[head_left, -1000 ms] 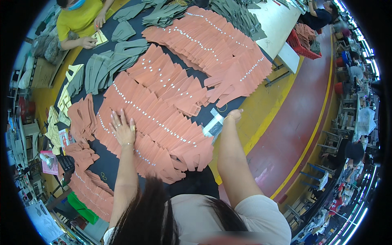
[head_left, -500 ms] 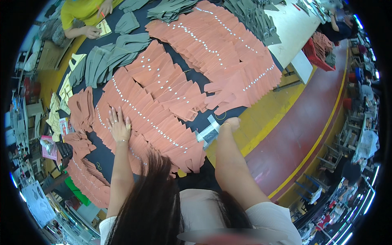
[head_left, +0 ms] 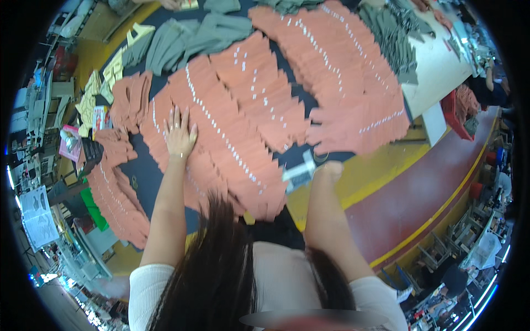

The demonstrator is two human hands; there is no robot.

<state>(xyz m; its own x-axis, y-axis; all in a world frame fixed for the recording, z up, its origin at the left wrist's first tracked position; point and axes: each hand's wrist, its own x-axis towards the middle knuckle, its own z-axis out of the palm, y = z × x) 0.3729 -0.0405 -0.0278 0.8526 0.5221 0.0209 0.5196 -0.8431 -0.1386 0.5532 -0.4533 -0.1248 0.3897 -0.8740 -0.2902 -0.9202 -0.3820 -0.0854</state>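
My left hand (head_left: 181, 135) lies flat, fingers spread, on overlapping salmon-coloured cut fabric pieces (head_left: 229, 124) that carry rows of small white labels. The hand rests near the left part of this spread, and nothing is in it. My right hand (head_left: 329, 170) is at the near right edge of the dark table (head_left: 144, 175). It looks curled, but its fingers are hidden and blurred. Just left of it sits a clear and silvery taped patch (head_left: 300, 174). A second spread of salmon pieces (head_left: 353, 83) lies farther right.
Grey-green fabric pieces (head_left: 176, 41) lie along the far side, with more (head_left: 389, 41) at the far right. Yellowish templates (head_left: 88, 105) and a pink packet (head_left: 70, 143) are at left. A red crate (head_left: 457, 113) stands right. Another person's hand (head_left: 170, 4) shows at the top.
The whole view has shifted, so the table appears higher and farther right. My left hand stays flat on the salmon pieces, and my right hand stays by the table edge.
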